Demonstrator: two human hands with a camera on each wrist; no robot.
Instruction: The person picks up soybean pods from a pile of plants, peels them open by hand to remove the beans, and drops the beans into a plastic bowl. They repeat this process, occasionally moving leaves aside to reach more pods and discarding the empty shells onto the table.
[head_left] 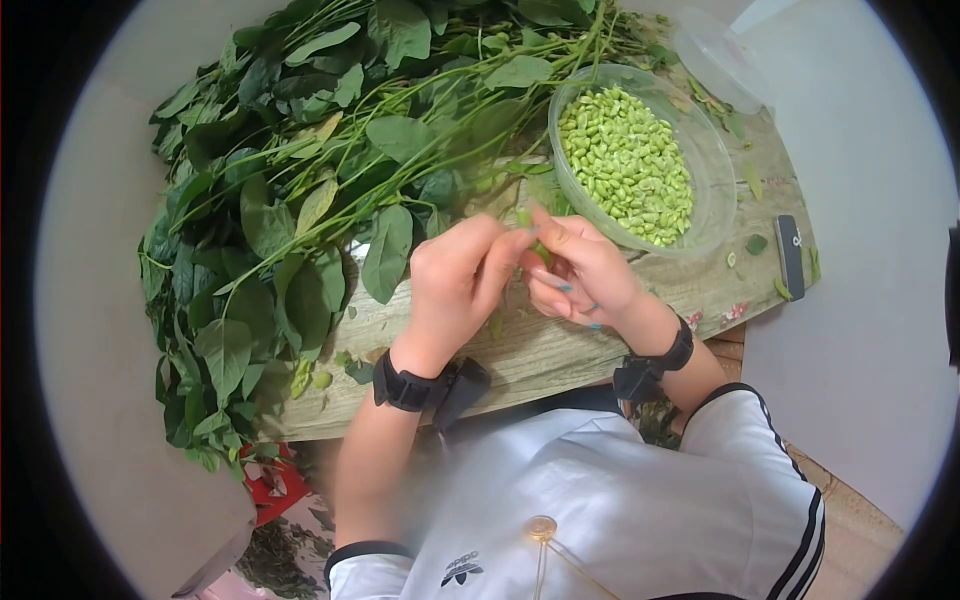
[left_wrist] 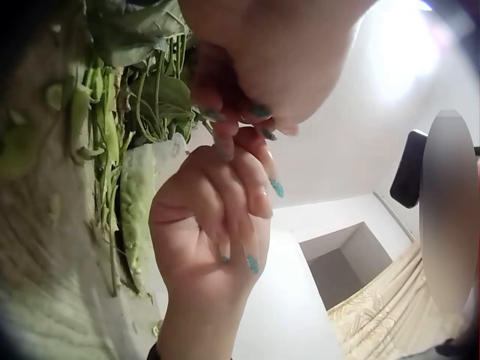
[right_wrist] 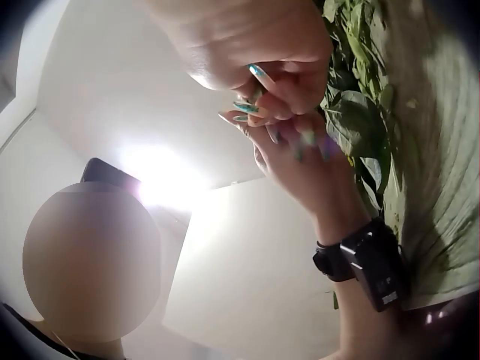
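Both hands meet over the table, left of the tub of green beans, with a small green pod (head_left: 540, 250) between them. In the head view the left hand (head_left: 460, 262) has curled fingers, its thumb and fingertips pinching at the pod's upper end. The right hand (head_left: 580, 270) holds the pod between thumb and curled fingers, blue-green nails showing. In the left wrist view the right hand (left_wrist: 214, 217) is below the left hand (left_wrist: 277, 52); their fingertips touch. From the right wrist view, the right hand (right_wrist: 255, 52) largely hides the pod.
A clear round tub (head_left: 715, 190) of shelled green beans stands right of the hands. Leafy stalks (head_left: 270, 215) cover the table's left and back. A clear lid (head_left: 720, 60) lies at the back right, a dark phone-like object (head_left: 790, 257) at the right edge.
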